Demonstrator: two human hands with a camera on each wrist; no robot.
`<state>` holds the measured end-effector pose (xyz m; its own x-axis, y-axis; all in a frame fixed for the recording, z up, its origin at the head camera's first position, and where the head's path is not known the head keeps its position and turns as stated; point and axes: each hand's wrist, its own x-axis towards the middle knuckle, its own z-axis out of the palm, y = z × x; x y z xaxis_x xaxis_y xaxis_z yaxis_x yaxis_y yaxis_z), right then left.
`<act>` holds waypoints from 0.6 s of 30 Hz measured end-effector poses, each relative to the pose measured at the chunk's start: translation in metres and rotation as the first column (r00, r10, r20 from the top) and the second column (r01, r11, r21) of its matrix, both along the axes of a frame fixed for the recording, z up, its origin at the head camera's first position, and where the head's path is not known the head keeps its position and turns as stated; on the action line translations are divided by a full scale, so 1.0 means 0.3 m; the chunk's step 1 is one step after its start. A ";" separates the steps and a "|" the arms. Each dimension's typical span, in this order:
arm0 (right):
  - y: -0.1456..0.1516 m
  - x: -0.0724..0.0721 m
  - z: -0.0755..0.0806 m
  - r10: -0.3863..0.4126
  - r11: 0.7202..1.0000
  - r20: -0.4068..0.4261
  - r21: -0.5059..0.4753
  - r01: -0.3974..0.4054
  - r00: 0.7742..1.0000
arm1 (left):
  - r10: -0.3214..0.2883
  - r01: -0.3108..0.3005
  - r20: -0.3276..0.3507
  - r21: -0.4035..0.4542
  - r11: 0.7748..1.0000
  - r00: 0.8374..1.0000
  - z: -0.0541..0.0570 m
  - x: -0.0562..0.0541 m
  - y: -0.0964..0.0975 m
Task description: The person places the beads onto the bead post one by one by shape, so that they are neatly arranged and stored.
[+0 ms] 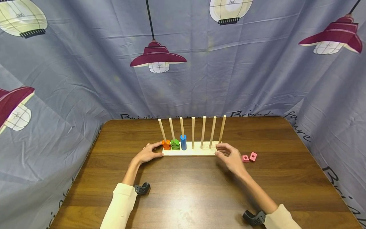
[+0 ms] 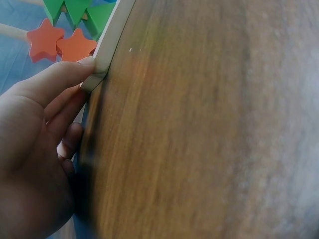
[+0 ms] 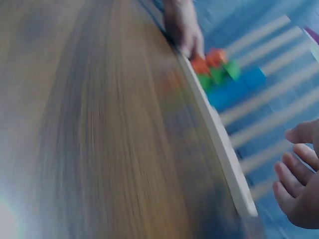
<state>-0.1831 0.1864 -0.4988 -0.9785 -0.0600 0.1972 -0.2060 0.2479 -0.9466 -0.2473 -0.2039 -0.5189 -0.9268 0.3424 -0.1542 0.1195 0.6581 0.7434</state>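
Note:
A pale wooden peg board [image 1: 201, 153] with several upright pegs stands on the table. My left hand [image 1: 145, 154] grips its left end; the left wrist view shows the thumb against the board's edge. Orange star-shaped pieces [image 2: 77, 47] sit on the leftmost peg. Beside them are green zigzag-edged pieces [image 1: 175, 145], then a blue cylindrical stack [image 1: 183, 142] on the third peg. The other pegs are bare. At the board's right end is my right hand [image 1: 233, 160], its fingers loosely bent; in the right wrist view they hold nothing and appear apart from the board.
Two pink blocks [image 1: 253, 156] with holes lie on the brown wooden table [image 1: 177, 190], just right of my right hand. A grey-blue curtain [image 1: 200, 79] with printed lamps hangs behind the table and along its sides.

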 end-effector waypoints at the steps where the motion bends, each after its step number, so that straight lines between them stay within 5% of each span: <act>1: 0.039 0.010 0.001 -0.034 0.999 -0.010 0.032 0.034 0.999 | 0.003 -0.003 0.005 -0.002 1.000 1.000 0.000 0.000 0.000; 5: 0.191 0.045 -0.001 -0.179 0.973 -0.014 0.148 0.179 0.984 | 0.011 -0.011 0.013 -0.002 1.000 1.000 0.001 0.003 0.001; 9: 0.308 0.072 -0.017 -0.309 0.914 0.008 0.280 0.294 0.951 | 0.022 -0.022 0.019 0.006 1.000 1.000 0.008 0.006 0.001; 13: 0.378 0.097 -0.034 -0.392 0.856 0.029 0.378 0.352 0.920 | 0.014 -0.014 0.019 0.004 1.000 1.000 0.007 0.007 0.001; 18: 0.414 0.100 -0.051 -0.437 0.821 0.050 0.430 0.376 0.898 | 0.007 -0.007 0.023 0.009 1.000 1.000 0.004 0.003 0.003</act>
<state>-0.1530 0.3107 -0.5142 -0.9464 0.3061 0.1034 0.1248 0.6415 -0.7569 -0.2463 -0.2029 -0.5177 -0.9256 0.3372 -0.1720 0.0978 0.6519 0.7520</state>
